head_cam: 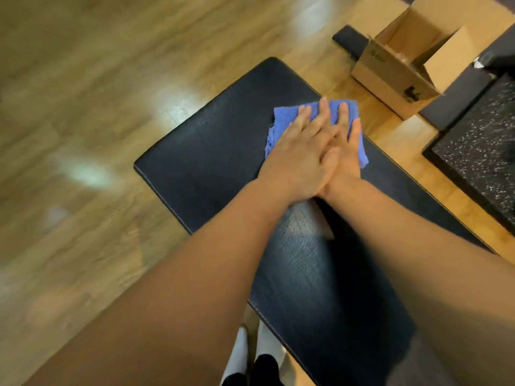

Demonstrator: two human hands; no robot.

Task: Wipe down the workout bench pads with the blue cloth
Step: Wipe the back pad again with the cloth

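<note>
- Head view, looking down my two bare forearms: both my hands lie flat and open, one overlapping the other, pressing the blue cloth (281, 118) against the black bench pad (211, 151).
- My left hand (301, 154) is on top, fingers spread, palm down; it grips nothing and simply presses.
- My right hand (347, 151) lies partly beneath the left, also flat with straight fingers on the cloth, not curled round it.
- The cloth sits at the pad's far right edge, near its far end, bunched a little on its left side.
- Step in hand, as I judge it: I am mid-wipe on this pad, working its far end. The picture is smeared, which suggests motion.
- Next move, in my judgement: keep both palms pressing down and draw the cloth across the width to the left edge, then work back along the length towards me, without letting the cloth slip off the right edge.
- Count: one blue cloth; one bench pad in sight, so I cannot tell where the other pads are; two hands.
- Around it: a wooden floor (83, 107), one open cardboard box (404, 71) beyond the pad, and one dark speckled mat (479, 151) at right.
</note>
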